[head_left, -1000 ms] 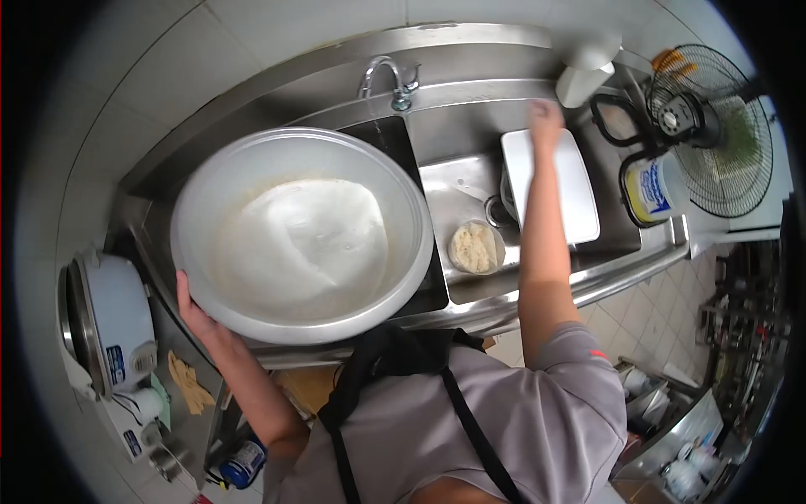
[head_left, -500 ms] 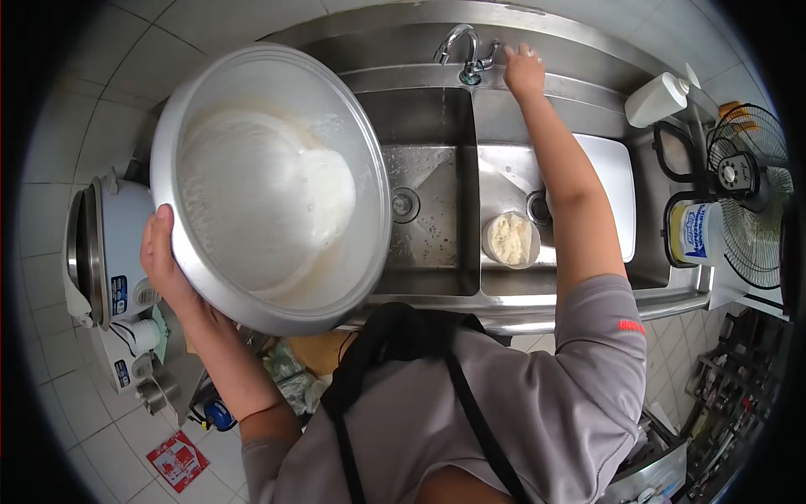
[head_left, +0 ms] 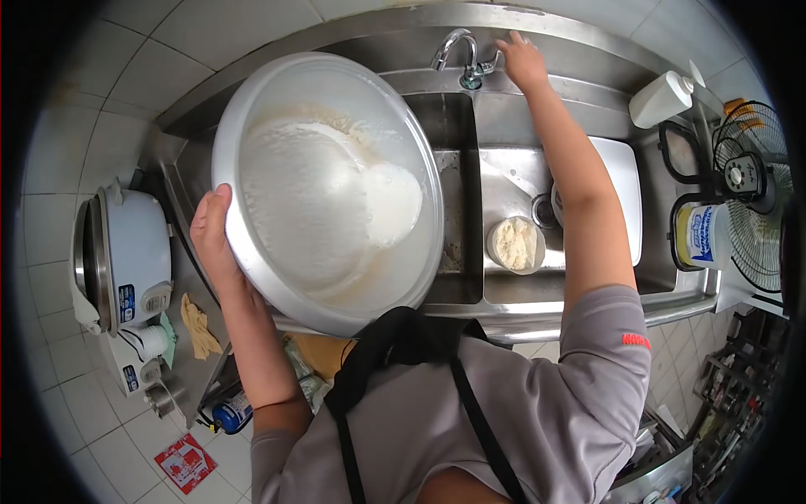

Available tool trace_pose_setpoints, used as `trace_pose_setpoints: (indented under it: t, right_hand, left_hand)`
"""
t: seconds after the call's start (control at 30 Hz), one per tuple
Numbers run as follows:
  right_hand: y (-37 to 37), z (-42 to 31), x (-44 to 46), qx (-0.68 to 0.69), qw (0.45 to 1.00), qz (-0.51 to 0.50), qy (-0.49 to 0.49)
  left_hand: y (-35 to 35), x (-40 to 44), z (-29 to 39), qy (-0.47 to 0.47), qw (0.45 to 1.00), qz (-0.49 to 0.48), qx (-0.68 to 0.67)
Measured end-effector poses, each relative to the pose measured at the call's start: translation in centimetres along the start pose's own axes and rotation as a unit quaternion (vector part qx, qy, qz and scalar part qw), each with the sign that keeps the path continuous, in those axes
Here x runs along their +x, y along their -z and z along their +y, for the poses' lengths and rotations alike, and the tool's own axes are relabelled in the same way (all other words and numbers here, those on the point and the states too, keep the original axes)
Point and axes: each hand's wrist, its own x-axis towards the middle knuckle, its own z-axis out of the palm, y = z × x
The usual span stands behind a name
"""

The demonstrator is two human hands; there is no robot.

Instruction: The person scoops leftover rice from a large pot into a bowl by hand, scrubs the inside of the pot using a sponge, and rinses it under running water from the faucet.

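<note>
My left hand (head_left: pixel 217 239) grips the rim of a large pale basin (head_left: pixel 336 193), tilted over the left side of the sink. Whitish, cloudy liquid pools inside toward the basin's right, with brownish residue along the wall. At the back of the sink, my right hand (head_left: pixel 522 60) is beside the lever of the faucet (head_left: pixel 470 59), its fingers stretched out; whether it touches the lever is hard to tell. A thin stream of water falls from the spout into the left sink bowl (head_left: pixel 457 252), which the basin partly covers.
A round container of pale, crumbly stuff (head_left: pixel 515 244) sits in the right sink bowl, near a white board (head_left: pixel 617 202). Farther right are a white bottle (head_left: pixel 662 99), a labelled tub (head_left: pixel 703 235) and a fan (head_left: pixel 743 176). A rice cooker (head_left: pixel 138 256) stands at left.
The basin and my left hand have moved right, covering more of the left sink bowl. My right hand has shifted slightly up, staying near the faucet lever.
</note>
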Motion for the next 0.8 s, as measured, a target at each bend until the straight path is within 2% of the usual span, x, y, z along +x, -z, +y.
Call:
trace_pose_setpoints:
  t: [0.13,0.23,0.3,0.37,0.4,0.43,0.47,0.57,0.67,0.77,0.8]
  right_hand:
    - [-0.6,0.9,-1.5,0.02,0.998,-0.041,0.034]
    - [-1.1,0.8,-2.8,0.049,0.998,-0.024,-0.033]
    - [0.3,-2.8,-3.0,0.17,0.976,-0.041,-0.128]
    - [-0.3,-8.5,-4.2,0.334,0.937,-0.026,-0.098]
    - [3.0,-11.4,-4.6,0.433,0.885,-0.153,-0.074]
    - [1.6,-13.5,-4.4,0.567,0.782,-0.237,-0.103]
    - [0.0,-15.0,-4.5,0.682,0.65,-0.311,-0.128]
    - [-0.6,-17.1,-3.9,0.743,0.549,-0.337,-0.182]
    - [-1.0,-17.0,-2.3,0.787,0.462,-0.363,-0.189]
    - [-0.7,-16.7,-1.1,0.737,0.541,-0.362,-0.181]
    - [-0.6,-16.6,-0.7,0.73,0.543,-0.384,-0.158]
  left_hand:
    - [-0.3,0.1,-0.4,0.002,1.0,-0.021,-0.003]
    - [-0.8,0.3,-0.7,-0.001,0.999,-0.036,-0.004]
    - [-1.1,0.5,-1.1,-0.007,0.999,-0.048,-0.012]
    - [-1.1,0.8,-1.6,-0.004,0.999,-0.054,-0.004]
    - [-1.1,0.9,-1.8,-0.003,0.998,-0.057,0.001]
    - [-1.3,0.8,-1.8,-0.002,0.998,-0.067,-0.004]
    - [-1.6,0.6,-1.9,-0.003,0.997,-0.076,-0.007]
    - [-2.4,0.1,-1.7,-0.004,0.996,-0.093,-0.015]
    - [-3.1,-0.3,-1.0,0.002,0.994,-0.11,-0.026]
    - [-4.0,-0.8,0.1,0.002,0.993,-0.108,-0.046]
    - [-4.4,-1.1,0.7,0.001,0.993,-0.103,-0.054]
